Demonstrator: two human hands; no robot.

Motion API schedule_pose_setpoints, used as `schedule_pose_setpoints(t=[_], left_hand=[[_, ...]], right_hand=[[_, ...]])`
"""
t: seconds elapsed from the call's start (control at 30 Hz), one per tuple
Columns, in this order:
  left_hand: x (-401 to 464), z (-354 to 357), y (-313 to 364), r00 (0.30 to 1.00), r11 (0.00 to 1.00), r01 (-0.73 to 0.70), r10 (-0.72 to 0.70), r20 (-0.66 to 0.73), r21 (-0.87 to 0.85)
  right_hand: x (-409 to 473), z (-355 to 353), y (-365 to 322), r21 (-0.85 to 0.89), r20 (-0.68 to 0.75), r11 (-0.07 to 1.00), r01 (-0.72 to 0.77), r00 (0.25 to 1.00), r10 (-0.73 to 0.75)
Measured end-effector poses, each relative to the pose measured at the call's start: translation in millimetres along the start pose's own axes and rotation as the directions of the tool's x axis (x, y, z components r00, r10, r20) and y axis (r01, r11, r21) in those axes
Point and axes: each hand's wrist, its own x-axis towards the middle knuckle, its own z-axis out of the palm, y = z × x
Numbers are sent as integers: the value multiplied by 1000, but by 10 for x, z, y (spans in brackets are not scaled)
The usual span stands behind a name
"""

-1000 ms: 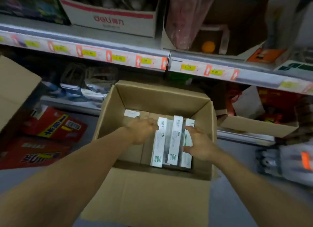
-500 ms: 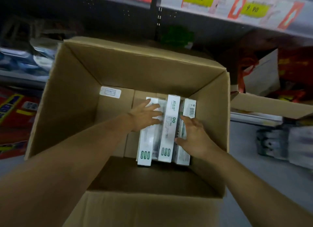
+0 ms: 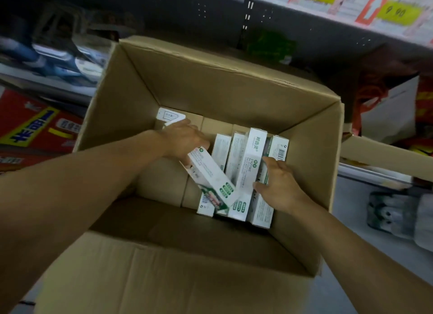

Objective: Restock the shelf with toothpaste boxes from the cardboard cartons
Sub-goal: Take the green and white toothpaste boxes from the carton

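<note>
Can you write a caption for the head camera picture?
Left hand lifts a tilted toothpaste box from the carton; right hand grips the others.

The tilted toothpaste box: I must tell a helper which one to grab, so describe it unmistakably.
Look inside the open cardboard carton at the row of white toothpaste boxes along its right side. The tilted toothpaste box lies diagonally across the row's left end, gripped by the left hand.
</note>
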Motion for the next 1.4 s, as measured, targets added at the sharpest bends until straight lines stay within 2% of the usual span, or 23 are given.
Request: schedule_pose_setpoints(t=[0.1,0.17,0.3,0.43,0.53,0.73,0.87,1.0,1.1,1.2,1.3,1.4], left_hand=[[-308,-129,-119,986,966,148,-160,-41,-211],[-482,-187,-175,961,890,226,-271,-60,-397],[-755,-314,-192,924,719,195,-363,-121,-667],[-897,-316,-154,861,548,189,-491,-130,-815],[-923,-285,-126,825,505,204,-549,-130,-839],[-824,-91,-123,775,518,258,-615,-145,-815],[-770,12,-131,741,512,304,-657,-138,-803],[-770,37,-114,725,505,303,-672,-148,-808],[-816,-12,-84,725,510,301,-671,-154,-806],[-920,-120,-54,726,520,288,-666,-171,-804],[-1066,-311,4,725,522,266,-662,-189,-810],[-1262,-549,78,714,544,251,-663,-227,-800]], right_hand=[[0,-2,-78,-19,1,1000,6,1000,-6],[-1,-4,-121,-33,6,999,6,1000,-6],[8,-6,-176,-58,6,998,-11,1000,11],[34,30,-159,-10,-28,999,-51,998,50],[94,126,-121,79,-62,991,-104,992,109],[253,571,-125,156,-103,968,-198,971,215],[379,823,-239,217,-230,946,-242,929,290],[465,934,-245,184,-312,947,-263,898,310],[413,853,-258,341,-332,913,-225,880,341],[301,594,-279,422,-289,891,-166,907,306],[74,242,-302,451,-209,891,-56,964,167],[-242,-112,-353,479,-146,878,17,987,61]])
